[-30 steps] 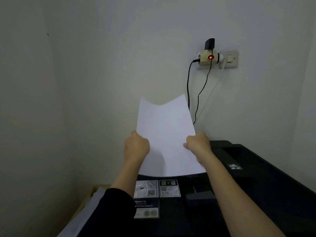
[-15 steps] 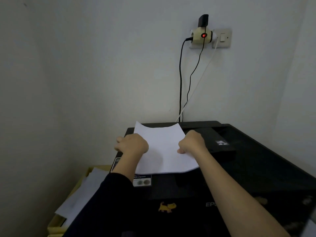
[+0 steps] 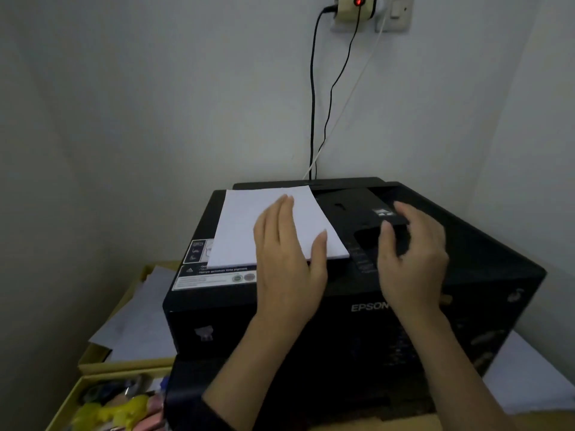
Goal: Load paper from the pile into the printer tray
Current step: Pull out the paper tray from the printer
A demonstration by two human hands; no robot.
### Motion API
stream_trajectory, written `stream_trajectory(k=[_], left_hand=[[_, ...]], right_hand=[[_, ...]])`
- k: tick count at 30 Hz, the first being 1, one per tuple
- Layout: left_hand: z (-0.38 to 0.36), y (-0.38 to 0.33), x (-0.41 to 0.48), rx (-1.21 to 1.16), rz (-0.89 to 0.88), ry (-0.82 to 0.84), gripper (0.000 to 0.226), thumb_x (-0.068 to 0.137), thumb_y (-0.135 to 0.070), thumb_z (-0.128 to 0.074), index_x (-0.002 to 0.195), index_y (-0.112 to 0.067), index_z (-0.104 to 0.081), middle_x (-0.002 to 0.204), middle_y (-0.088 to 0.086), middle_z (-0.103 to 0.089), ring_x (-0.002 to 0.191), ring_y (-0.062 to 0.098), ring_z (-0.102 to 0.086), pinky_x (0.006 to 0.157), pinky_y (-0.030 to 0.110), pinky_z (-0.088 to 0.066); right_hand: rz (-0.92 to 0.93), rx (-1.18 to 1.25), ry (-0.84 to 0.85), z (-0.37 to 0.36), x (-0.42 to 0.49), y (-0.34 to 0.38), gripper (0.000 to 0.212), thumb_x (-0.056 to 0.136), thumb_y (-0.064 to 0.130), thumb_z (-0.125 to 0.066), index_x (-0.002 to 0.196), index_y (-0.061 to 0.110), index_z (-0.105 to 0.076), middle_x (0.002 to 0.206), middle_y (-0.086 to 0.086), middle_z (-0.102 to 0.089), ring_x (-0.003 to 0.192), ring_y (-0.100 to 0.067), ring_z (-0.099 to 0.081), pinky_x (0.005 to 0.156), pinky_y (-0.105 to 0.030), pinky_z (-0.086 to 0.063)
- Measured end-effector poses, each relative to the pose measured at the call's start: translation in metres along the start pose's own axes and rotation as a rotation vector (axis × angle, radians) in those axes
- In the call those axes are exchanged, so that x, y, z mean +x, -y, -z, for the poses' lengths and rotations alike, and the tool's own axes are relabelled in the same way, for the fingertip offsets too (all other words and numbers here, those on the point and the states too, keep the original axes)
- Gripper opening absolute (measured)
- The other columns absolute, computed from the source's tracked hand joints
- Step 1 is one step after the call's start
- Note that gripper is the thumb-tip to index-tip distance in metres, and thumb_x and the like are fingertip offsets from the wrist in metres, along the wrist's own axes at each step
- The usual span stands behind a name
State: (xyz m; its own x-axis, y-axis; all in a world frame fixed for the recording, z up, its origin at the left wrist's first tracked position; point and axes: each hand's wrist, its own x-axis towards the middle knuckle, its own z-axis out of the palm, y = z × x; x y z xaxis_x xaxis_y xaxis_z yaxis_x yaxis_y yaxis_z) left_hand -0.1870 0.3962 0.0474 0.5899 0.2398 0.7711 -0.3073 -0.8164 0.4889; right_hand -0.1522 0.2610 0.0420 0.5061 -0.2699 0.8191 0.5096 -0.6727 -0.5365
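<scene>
A white stack of paper (image 3: 239, 225) lies flat on the left part of the top of the black Epson printer (image 3: 466, 275). My left hand (image 3: 286, 262) hovers over the paper's near right corner with fingers spread and holds nothing. My right hand (image 3: 413, 253) floats above the printer's dark feeder cover (image 3: 351, 206), to the right of the paper, with fingers curled loosely and apart. Neither hand grips the paper. Whether my left palm touches the sheet is unclear.
Yellow boxes (image 3: 118, 365) with loose sheets (image 3: 140, 318) sit left of the printer, with a yellow toy (image 3: 115, 412) in the nearer one. More white paper (image 3: 525, 377) lies at the lower right. Cables (image 3: 312, 98) drop from a wall socket (image 3: 354, 7) behind the printer.
Both hands lowered the paper from upright in the air flat onto the printer top, then let go of it. The camera tilted downwards.
</scene>
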Motion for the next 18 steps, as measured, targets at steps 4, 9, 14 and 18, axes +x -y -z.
stream_trajectory(k=[4, 9, 14, 18], left_hand=[[-0.019, -0.005, -0.088, -0.1, -0.117, 0.017, 0.047, 0.089, -0.031, -0.053, 0.129, -0.009, -0.041, 0.142, 0.008, -0.038, 0.135, 0.019, -0.031, 0.117, 0.023, -0.02], [-0.055, 0.007, -0.192, -0.074, 0.054, 0.25, 0.034, 0.086, -0.044, -0.047, 0.112, -0.022, -0.045, 0.119, -0.001, -0.042, 0.108, 0.015, -0.041, 0.097, 0.019, -0.031], [-0.093, 0.027, -0.221, -0.261, 0.984, 0.581, 0.019, 0.095, -0.04, -0.047, 0.106, -0.026, -0.04, 0.107, -0.003, -0.052, 0.106, 0.018, -0.051, 0.084, 0.019, -0.035], [-0.101, 0.039, -0.215, -0.698, 1.593, 0.537, 0.061, 0.092, -0.058, -0.039, 0.132, -0.013, -0.048, 0.123, 0.01, -0.058, 0.115, 0.026, -0.054, 0.106, 0.041, -0.041]], right_hand=[[-0.008, -0.071, -0.044, 0.028, -0.065, -0.037, 0.033, 0.09, 0.01, -0.05, 0.118, -0.006, -0.058, 0.118, -0.022, -0.062, 0.117, -0.028, -0.048, 0.104, -0.023, -0.036], [-0.259, -0.12, 0.148, 0.036, -0.162, -0.07, 0.024, 0.084, 0.002, -0.064, 0.107, -0.004, -0.062, 0.121, -0.02, -0.051, 0.111, -0.027, -0.05, 0.104, -0.015, -0.036], [-1.002, -0.036, 0.472, 0.018, -0.198, -0.099, 0.021, 0.093, 0.016, -0.057, 0.11, 0.003, -0.062, 0.115, -0.013, -0.058, 0.096, -0.02, -0.054, 0.085, -0.025, -0.039], [-1.61, 0.269, 0.479, 0.01, -0.204, -0.116, 0.047, 0.089, 0.038, -0.061, 0.121, 0.004, -0.058, 0.1, -0.009, -0.064, 0.096, -0.025, -0.059, 0.096, -0.041, -0.048]])
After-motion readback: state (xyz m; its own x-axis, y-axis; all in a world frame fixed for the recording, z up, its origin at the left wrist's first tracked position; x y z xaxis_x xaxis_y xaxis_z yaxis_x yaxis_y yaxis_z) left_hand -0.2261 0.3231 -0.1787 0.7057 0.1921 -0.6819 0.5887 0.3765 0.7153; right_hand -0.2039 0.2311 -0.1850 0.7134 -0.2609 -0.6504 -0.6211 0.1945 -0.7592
